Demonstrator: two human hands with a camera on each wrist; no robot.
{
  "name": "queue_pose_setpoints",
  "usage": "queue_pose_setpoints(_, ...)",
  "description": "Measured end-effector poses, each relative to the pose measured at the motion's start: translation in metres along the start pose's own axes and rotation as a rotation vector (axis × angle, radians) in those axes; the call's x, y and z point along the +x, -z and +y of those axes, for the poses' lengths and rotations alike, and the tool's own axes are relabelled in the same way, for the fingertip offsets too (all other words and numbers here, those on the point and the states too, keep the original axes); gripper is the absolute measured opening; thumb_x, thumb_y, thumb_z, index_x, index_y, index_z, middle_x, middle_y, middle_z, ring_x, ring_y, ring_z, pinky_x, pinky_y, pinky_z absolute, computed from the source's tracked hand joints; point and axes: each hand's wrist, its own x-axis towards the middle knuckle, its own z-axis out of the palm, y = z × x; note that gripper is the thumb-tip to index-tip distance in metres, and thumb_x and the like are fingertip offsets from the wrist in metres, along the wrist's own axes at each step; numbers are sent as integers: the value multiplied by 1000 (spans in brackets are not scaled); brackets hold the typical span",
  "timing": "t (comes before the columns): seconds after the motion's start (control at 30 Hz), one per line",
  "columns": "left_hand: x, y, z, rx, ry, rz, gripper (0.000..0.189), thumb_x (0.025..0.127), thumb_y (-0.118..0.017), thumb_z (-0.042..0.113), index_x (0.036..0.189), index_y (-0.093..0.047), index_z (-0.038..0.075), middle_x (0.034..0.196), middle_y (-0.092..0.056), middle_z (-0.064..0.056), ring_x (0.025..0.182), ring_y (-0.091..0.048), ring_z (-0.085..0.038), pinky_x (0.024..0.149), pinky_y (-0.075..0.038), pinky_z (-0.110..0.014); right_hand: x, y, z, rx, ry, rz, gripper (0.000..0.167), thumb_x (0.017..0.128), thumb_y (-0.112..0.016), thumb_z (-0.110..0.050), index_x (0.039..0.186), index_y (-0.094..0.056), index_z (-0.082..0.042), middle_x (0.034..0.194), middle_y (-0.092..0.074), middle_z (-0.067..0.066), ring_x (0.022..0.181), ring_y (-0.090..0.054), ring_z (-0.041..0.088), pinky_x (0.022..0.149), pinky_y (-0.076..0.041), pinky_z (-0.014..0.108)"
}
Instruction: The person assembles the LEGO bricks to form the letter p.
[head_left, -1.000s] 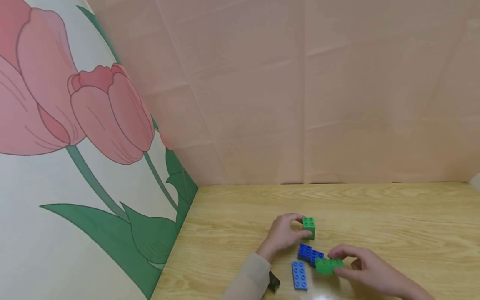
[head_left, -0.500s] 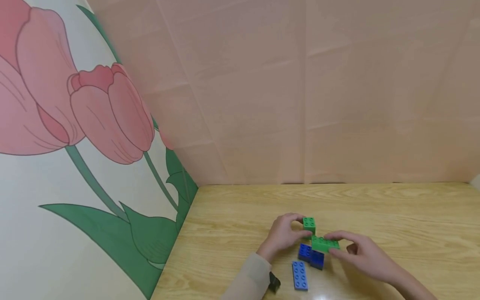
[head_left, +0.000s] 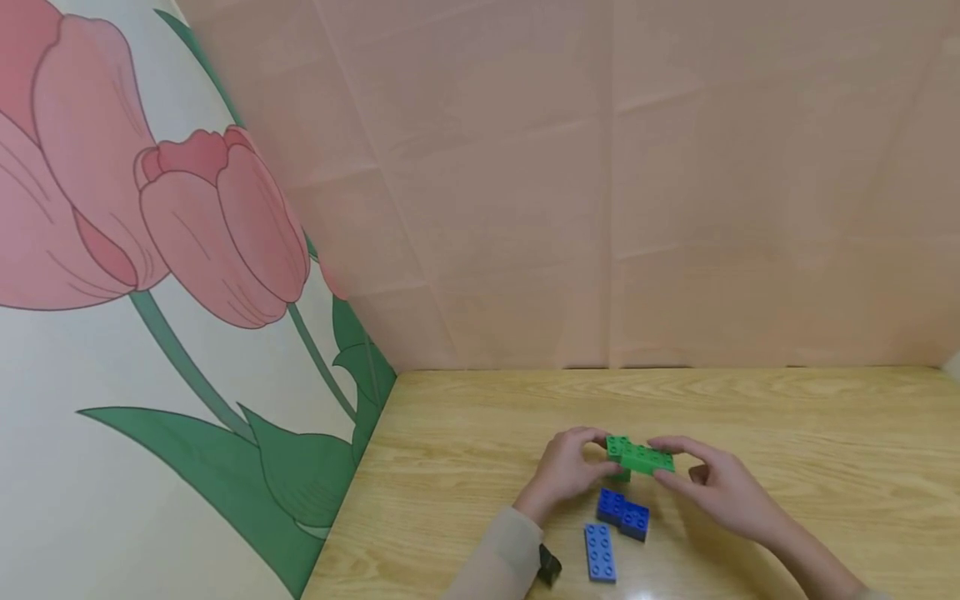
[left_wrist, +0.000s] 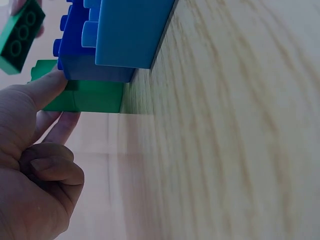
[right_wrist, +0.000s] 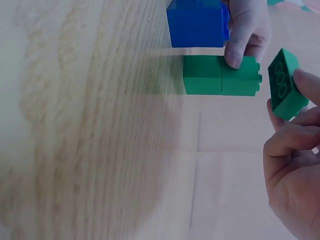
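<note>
Two small green toy bricks, one on the other, make a stack standing on the wooden table. My left hand pinches its upper part between thumb and fingers. My right hand pinches a longer green brick by its right end, studs up. In the right wrist view this long brick hangs tilted just above the stack's studs, with a gap between; its hollow underside shows. In the head view it overlaps the stack's top.
Nearer me are two dark blue bricks set corner to corner, and a lighter blue brick with two rows of studs. A black object shows by the left sleeve. A tulip-printed wall borders the table's left side.
My right hand has carried the long green brick away from beside the dark blue bricks, farther back and left, to over the green stack. My left hand has stayed on the stack.
</note>
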Motion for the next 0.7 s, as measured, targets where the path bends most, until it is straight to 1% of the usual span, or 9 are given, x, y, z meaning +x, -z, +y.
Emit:
queue_pose_setpoints(0.03,0,0,0,-1,-2,-1,36,87,-83,44,121,-73,36,115,-66,25,117,-61,-6,105,-46,-37,1,0,0,-7,5,3,41,97,-76,-27,136,-65,-18,109,-69,8,44,-39,3,37,-38,25)
queue_pose_setpoints(0.1,0,0,0,-3,-4,-3,36,87,-83,44,120,-73,36,116,-66,25,117,-61,-5,105,-47,-37,3,-1,1,-22,5,11,42,97,-76,-27,136,-65,-17,91,-69,4,44,-39,3,37,-37,24)
queue_pose_setpoints(0.13,0,0,0,-3,-4,-5,35,88,-83,44,121,-73,36,116,-66,25,118,-61,-5,106,-47,-38,4,-1,1,-29,11,12,42,97,-76,-27,136,-65,-15,80,-65,1,44,-38,3,37,-36,23)
queue_pose_setpoints(0.2,0,-1,-1,-3,-2,-9,34,88,-82,45,120,-72,36,116,-66,25,118,-60,-4,106,-47,-39,6,-2,2,-36,8,19,43,97,-76,-28,135,-65,-14,63,-52,-7,43,-37,3,36,-35,22)
queue_pose_setpoints(0.27,0,-1,-1,-5,0,-12,34,89,-82,45,120,-72,37,115,-66,26,118,-59,-3,107,-46,-40,9,-2,3,-41,6,26,42,97,-76,-28,135,-65,-13,55,-40,-11,43,-37,3,37,-34,20)
queue_pose_setpoints(0.33,0,-1,-1,-10,4,-13,34,88,-82,44,119,-72,37,114,-66,26,118,-59,-3,107,-46,-41,11,-2,5,-47,16,33,42,97,-76,-28,135,-65,-12,55,-39,-11,43,-37,3,37,-34,20)
queue_pose_setpoints(0.47,0,-1,-1,-20,7,-15,33,88,-83,44,118,-72,37,113,-66,26,119,-59,-3,108,-46,-42,17,-3,8,-64,38,51,41,97,-76,-26,135,-65,-13,60,-45,-7,44,-38,3,38,-35,20)
queue_pose_setpoints(0.57,1,-1,-1,-25,11,-16,32,88,-82,45,118,-72,37,113,-66,27,120,-59,-2,109,-45,-43,20,-4,11,-81,46,60,41,97,-76,-27,135,-65,-14,70,-52,-1,45,-38,3,38,-36,21)
queue_pose_setpoints(0.7,2,-1,-1,-27,16,-20,33,88,-82,46,118,-72,37,112,-66,27,120,-59,-2,109,-45,-43,24,-4,14,-101,50,66,41,97,-76,-28,135,-66,-16,95,-65,5,45,-39,4,39,-37,23)
